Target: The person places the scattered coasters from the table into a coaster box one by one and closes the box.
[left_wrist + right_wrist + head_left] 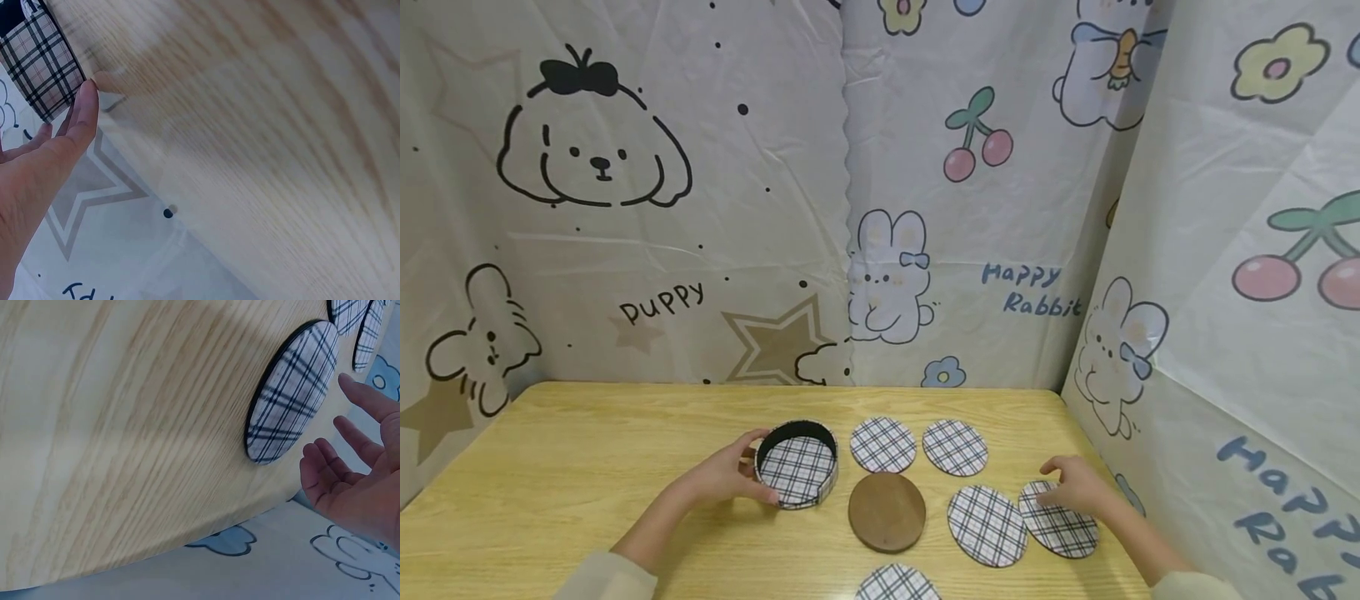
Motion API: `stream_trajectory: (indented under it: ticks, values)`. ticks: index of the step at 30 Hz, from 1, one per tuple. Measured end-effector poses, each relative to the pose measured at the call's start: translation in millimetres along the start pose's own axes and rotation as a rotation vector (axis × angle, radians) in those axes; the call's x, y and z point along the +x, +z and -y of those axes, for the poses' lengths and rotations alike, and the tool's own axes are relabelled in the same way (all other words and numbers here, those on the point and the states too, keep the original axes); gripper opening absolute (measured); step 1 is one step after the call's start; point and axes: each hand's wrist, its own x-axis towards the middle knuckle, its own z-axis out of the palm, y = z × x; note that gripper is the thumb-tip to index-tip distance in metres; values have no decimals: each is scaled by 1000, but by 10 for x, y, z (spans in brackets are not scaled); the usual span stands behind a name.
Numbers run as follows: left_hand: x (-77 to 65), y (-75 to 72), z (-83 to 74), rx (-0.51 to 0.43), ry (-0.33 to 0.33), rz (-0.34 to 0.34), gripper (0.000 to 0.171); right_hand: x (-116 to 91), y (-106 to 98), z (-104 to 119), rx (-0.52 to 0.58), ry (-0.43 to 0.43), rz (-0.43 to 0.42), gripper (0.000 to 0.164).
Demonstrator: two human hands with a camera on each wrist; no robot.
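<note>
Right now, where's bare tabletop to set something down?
Biggest: tabletop left of the left hand. Smaller: in front of the round holder, left of the front coaster. Crowded: right of the holder: plaid coasters, wooden disc, right hand over the rightmost coaster.

a yellow wood-grain table (587,458) carries a round plaid-sided holder (794,432), a plain brown disc (887,512) and five round plaid coasters (987,526).

Hands (727,475): left gripping plaid holder (797,430), right (1078,487) near 1 plaid coaster (1064,529).
</note>
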Motion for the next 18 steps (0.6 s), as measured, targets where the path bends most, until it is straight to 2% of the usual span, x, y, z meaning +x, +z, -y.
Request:
stream_trajectory:
  ticks: [9, 18]
  values:
    - [13, -4, 16, -1, -4, 10, 102, -15, -53, -172, 14, 111, 84, 62]
    - [9, -3, 2, 0, -15, 11, 102, -29, -30, -281, -5, 136, 80, 72]
